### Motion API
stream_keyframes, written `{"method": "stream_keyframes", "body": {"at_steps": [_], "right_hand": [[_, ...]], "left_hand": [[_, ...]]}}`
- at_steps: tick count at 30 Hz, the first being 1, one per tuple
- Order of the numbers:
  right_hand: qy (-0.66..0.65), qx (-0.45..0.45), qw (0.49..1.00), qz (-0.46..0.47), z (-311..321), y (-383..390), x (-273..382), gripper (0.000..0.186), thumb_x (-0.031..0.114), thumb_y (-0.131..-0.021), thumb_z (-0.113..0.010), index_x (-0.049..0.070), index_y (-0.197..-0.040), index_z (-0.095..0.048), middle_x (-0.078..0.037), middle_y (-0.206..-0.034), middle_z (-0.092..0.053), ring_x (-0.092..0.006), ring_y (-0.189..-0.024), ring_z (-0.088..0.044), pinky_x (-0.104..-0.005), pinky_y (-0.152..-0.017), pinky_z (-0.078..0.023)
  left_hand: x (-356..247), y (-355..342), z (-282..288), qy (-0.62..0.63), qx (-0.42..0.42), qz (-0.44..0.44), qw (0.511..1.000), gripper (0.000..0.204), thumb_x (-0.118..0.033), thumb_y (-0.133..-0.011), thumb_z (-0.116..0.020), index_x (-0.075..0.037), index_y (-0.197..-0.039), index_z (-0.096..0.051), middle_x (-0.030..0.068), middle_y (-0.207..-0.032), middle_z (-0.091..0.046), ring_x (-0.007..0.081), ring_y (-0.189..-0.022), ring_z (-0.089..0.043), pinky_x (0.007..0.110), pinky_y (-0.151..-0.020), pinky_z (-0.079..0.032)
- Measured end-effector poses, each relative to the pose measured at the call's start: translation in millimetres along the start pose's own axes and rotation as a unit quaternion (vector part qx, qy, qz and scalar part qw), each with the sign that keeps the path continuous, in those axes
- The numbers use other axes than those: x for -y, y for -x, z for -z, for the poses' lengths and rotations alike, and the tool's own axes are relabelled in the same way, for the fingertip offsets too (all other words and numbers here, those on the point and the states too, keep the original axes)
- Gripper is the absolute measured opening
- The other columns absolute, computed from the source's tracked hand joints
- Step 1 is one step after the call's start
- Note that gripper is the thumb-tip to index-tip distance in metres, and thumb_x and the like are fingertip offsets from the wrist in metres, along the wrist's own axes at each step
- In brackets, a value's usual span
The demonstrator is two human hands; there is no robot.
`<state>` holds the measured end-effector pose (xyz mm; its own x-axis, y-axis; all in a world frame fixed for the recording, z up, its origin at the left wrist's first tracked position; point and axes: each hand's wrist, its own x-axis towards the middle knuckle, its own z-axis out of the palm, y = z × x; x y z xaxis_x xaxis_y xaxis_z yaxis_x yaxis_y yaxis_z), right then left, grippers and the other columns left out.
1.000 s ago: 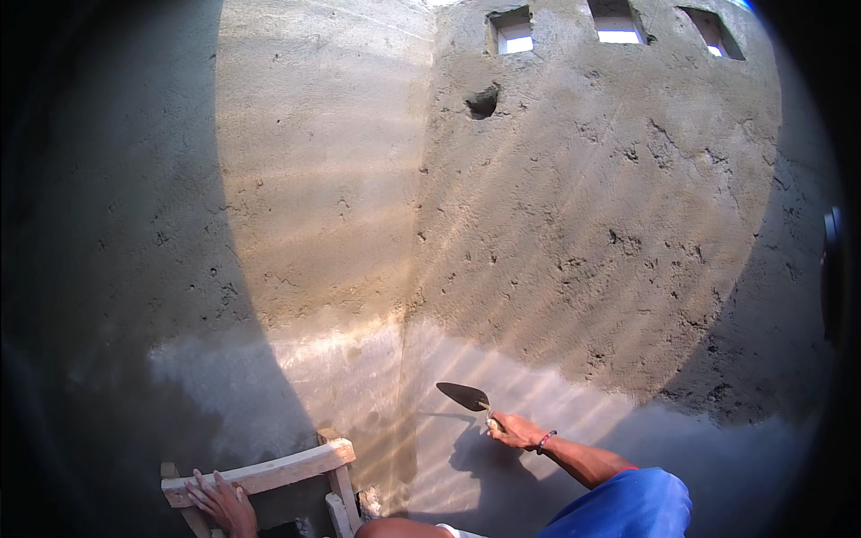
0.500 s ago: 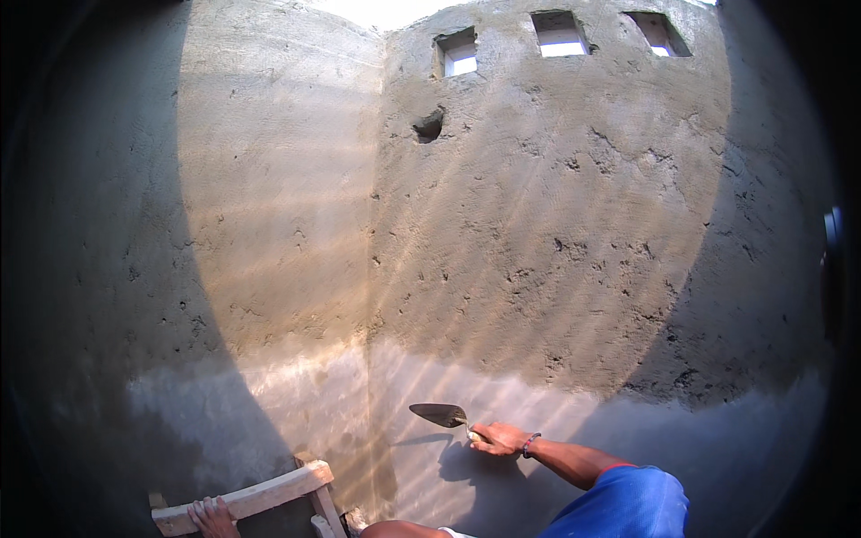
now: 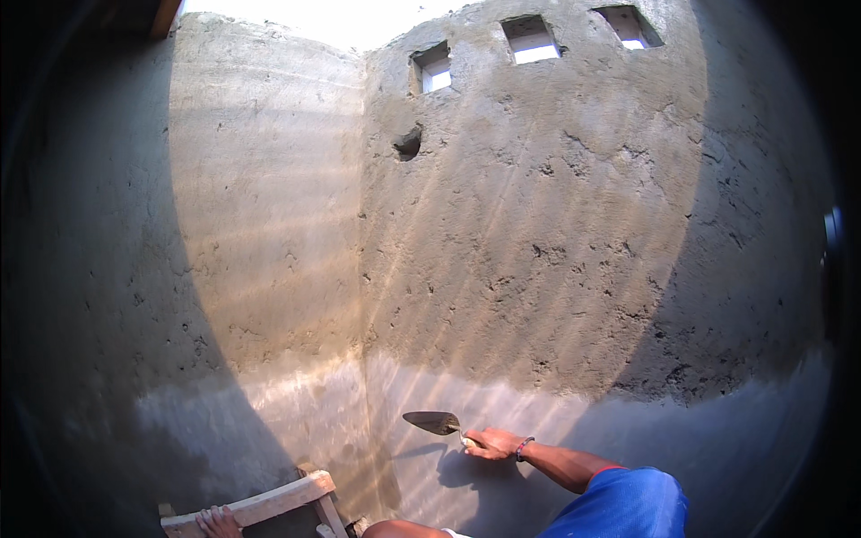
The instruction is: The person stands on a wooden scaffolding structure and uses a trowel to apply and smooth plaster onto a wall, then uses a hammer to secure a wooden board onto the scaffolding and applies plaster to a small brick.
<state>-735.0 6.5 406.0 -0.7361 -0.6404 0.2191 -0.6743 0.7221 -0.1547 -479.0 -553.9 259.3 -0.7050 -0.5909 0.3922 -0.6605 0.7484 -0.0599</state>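
My right hand (image 3: 492, 443) is closed round the handle of a pointed trowel (image 3: 434, 422). Its dark metal blade points left, in front of the smooth, wet lower band of the wall (image 3: 538, 421) near the corner, and casts a shadow there. Whether the blade touches the plaster I cannot tell. Down at the lower left, my left hand (image 3: 218, 522) grips the top bar of a wooden frame (image 3: 278, 502), with the fingers over its upper edge. The rest of that hand is cut off by the picture's lower edge.
Rough, pitted plaster (image 3: 502, 251) covers the upper part of both walls, which meet in a corner left of centre. Near the top of the right wall are three square openings (image 3: 531, 40) and a smaller hole (image 3: 408, 143). My bent knee (image 3: 404, 529) shows at the bottom.
The view has shifted slightly, so the walls and openings sit a little further left. The trowel and right hand appear slightly lower and further left. Both grips are the same.
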Motion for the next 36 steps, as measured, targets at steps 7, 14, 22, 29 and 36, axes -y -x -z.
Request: {"method": "stream_keyframes", "body": {"at_steps": [7, 14, 22, 29, 36], "right_hand": [[-0.008, -0.001, 1.0, -0.007, -1.7, 0.0, -1.3, 0.042, 0.044, -0.094, -0.053, 0.009, -0.116, -0.051, -0.022, -0.091, -0.066, -0.0437, -0.09, -0.063, -0.052, -0.078, -0.047], [-0.015, -0.005, 1.0, -0.011, -3.1, -0.2, -1.4, 0.042, 0.044, -0.094, -0.054, 0.009, -0.117, -0.052, -0.023, -0.092, -0.066, -0.0438, -0.09, -0.063, -0.0518, -0.078, -0.047], [-0.012, -0.01, 1.0, -0.003, -1.7, 1.2, 2.2, 0.043, 0.044, -0.093, -0.053, 0.008, -0.117, -0.052, -0.023, -0.093, -0.066, -0.0441, -0.09, -0.062, -0.0521, -0.077, -0.047], [-0.004, -0.001, 1.0, -0.022, -1.7, 1.1, 2.5, 0.044, 0.045, -0.093, -0.053, 0.009, -0.119, -0.052, -0.023, -0.094, -0.066, -0.0435, -0.091, -0.063, -0.0524, -0.078, -0.047], [-0.007, -0.008, 1.0, -0.012, -3.6, -0.1, -1.0, 0.044, 0.045, -0.093, -0.054, 0.009, -0.118, -0.052, -0.022, -0.093, -0.066, -0.0432, -0.09, -0.063, -0.0519, -0.077, -0.047]], "left_hand": [[0.3, 1.3, 3.2, 0.005, 0.035, 0.002, 0.999, 0.052, -0.035, -0.096, -0.046, -0.022, -0.147, -0.04, 0.0075, -0.145, -0.046, 0.0341, -0.136, -0.037, 0.058, -0.114, -0.019], [0.4, -1.7, -2.9, 0.001, 0.029, 0.009, 1.0, 0.054, -0.035, -0.096, -0.046, -0.022, -0.148, -0.038, 0.0074, -0.147, -0.043, 0.0351, -0.138, -0.034, 0.059, -0.114, -0.017], [6.9, -32.6, -93.4, 0.085, -0.293, -0.035, 0.952, 0.079, -0.023, -0.059, -0.086, -0.005, -0.127, -0.05, 0.0173, -0.13, -0.046, 0.0417, -0.133, -0.036, 0.057, -0.119, -0.015], [11.0, -43.6, -130.3, 0.076, -0.297, -0.04, 0.951, 0.074, -0.024, -0.063, -0.082, -0.003, -0.127, -0.05, 0.0191, -0.129, -0.047, 0.0426, -0.133, -0.035, 0.058, -0.119, -0.014], [9.8, -42.1, -124.6, 0.07, -0.287, -0.033, 0.955, 0.075, -0.024, -0.063, -0.083, -0.003, -0.127, -0.049, 0.0188, -0.129, -0.047, 0.0423, -0.132, -0.036, 0.057, -0.119, -0.014]]}}
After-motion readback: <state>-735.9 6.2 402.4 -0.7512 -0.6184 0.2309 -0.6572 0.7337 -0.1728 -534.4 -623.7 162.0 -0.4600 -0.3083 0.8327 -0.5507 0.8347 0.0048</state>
